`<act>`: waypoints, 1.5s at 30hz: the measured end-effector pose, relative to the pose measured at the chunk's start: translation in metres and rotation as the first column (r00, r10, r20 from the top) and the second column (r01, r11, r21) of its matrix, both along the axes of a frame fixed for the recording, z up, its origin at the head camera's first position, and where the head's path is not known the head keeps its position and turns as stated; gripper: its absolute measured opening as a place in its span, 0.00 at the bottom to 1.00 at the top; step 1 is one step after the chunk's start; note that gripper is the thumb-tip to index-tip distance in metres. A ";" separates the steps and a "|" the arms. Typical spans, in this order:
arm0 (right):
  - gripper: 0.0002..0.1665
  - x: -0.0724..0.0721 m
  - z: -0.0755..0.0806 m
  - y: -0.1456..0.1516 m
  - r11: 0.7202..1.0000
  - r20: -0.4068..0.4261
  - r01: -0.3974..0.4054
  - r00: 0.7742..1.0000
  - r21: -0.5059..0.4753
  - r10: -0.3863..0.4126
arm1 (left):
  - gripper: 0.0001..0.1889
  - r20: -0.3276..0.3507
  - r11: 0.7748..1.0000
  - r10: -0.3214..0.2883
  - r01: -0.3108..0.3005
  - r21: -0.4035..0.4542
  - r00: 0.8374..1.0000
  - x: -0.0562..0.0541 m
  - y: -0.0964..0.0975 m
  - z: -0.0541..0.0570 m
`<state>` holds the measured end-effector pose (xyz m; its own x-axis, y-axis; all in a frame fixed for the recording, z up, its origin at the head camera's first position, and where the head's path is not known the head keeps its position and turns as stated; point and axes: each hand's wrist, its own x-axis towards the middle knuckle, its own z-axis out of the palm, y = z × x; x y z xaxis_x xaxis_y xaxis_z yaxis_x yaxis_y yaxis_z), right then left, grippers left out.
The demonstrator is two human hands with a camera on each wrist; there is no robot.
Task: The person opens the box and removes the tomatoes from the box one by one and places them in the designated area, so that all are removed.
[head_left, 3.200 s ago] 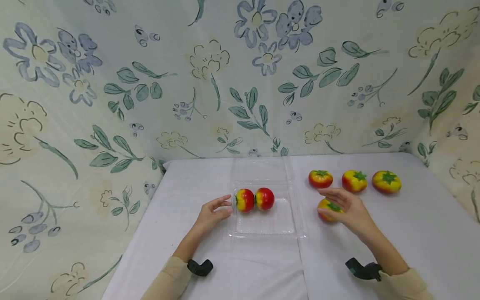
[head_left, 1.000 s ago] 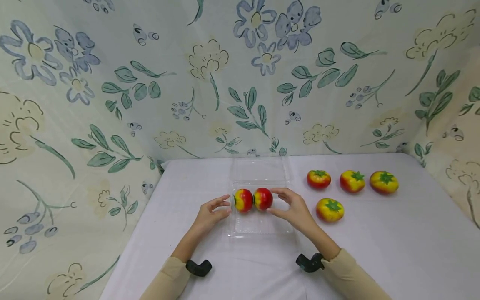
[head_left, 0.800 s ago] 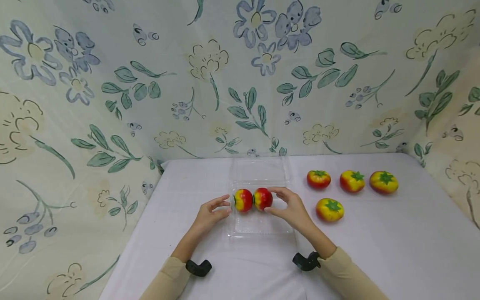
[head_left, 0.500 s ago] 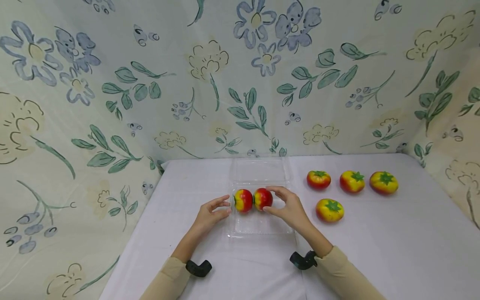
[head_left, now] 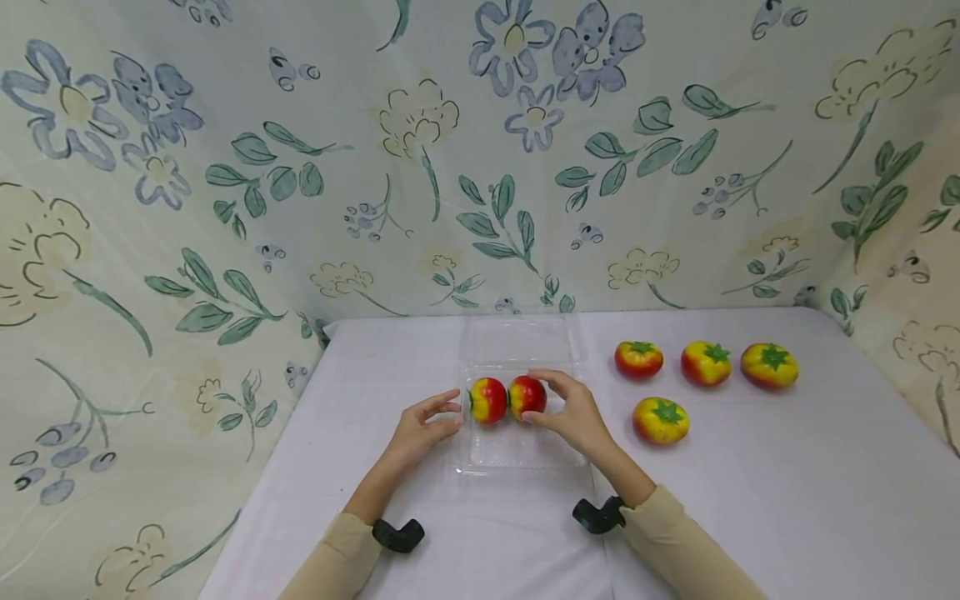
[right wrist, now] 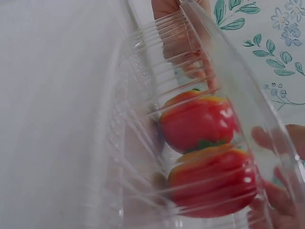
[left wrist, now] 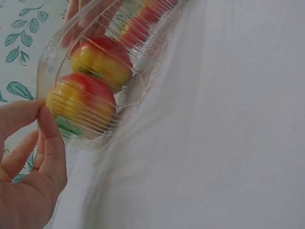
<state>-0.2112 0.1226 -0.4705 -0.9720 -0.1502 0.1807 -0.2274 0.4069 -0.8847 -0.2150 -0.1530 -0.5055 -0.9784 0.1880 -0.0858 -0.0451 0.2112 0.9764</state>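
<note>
A clear plastic clamshell container (head_left: 525,454) lies with its lid (head_left: 520,340) folded back. Inside, side by side, sit two red-and-yellow toy fruits with green leafy caps: the left fruit (head_left: 489,401) and the right fruit (head_left: 528,397). My left hand (head_left: 420,433) pinches the container's left rim between thumb and finger, as the left wrist view shows (left wrist: 35,162). My right hand (head_left: 576,415) spreads thumb and index finger around the right side of the right fruit, with the thumb tip overlapping its lower edge. In the right wrist view a fingertip (right wrist: 261,137) stands apart from both fruits.
To the right of the container, one yellowish fruit (head_left: 661,421) lies nearer me. Behind it, three fruits stand in a row: the left one (head_left: 639,361), the middle one (head_left: 705,365) and the right one (head_left: 769,367). A flowered cloth (head_left: 420,192) hangs behind the white-covered table (head_left: 360,358).
My right hand has come left from beside the near yellowish fruit to the right fruit in the container, then crept farther around it. The left hand and the fruits have stayed put.
</note>
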 end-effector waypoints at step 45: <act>0.37 -0.006 -0.015 -0.009 0.995 -0.040 0.054 0.998 0.081 -0.051 | 0.27 -0.009 0.999 0.000 0.000 0.045 1.000 -0.001 -0.001 -0.003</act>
<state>-0.2177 0.1141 -0.4853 -0.9716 -0.1150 0.2069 -0.2366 0.4904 -0.8388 -0.2155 -0.1542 -0.5083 -0.9791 0.1915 -0.0688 -0.0365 0.1670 0.9853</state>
